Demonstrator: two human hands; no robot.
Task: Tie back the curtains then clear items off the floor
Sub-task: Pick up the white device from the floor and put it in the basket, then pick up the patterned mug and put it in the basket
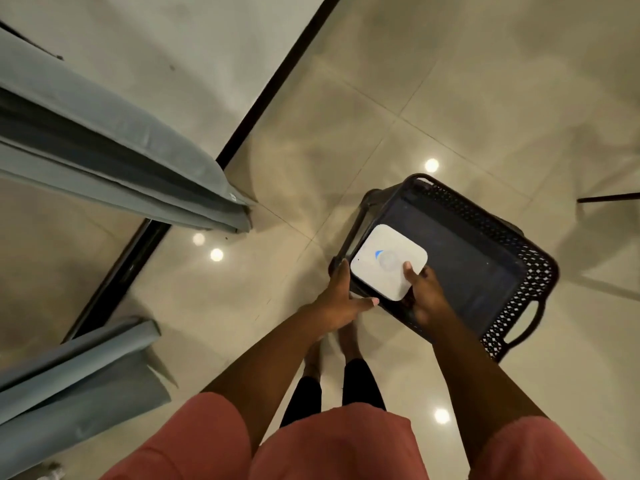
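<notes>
Pink sleeves point(221, 441) and both bare forearms fill the lower part of the view, and below them stand two legs in black leggings point(360, 382) on the glossy beige tile floor point(398, 81). Both hands reach forward and hold a white square box point(388, 261) with rounded corners and a small blue mark on its top. The left hand point(341, 303) grips the box at its near-left edge, with fingers lying along the side and underneath. The right hand point(424, 296) grips the near-right corner, its thumb point(408, 270) pressed on the top face and the other fingers curled below. So the box sits between the two hands, and most of its surface extends away from them. It hangs over the near-left part of a black plastic basket point(523, 271) with perforated walls and loop handles; I cannot tell if it touches the rim. The basket stands on the floor. At the left, two grey-blue curtains point(114, 157) hang gathered in folds beside a dark door frame point(277, 84).
</notes>
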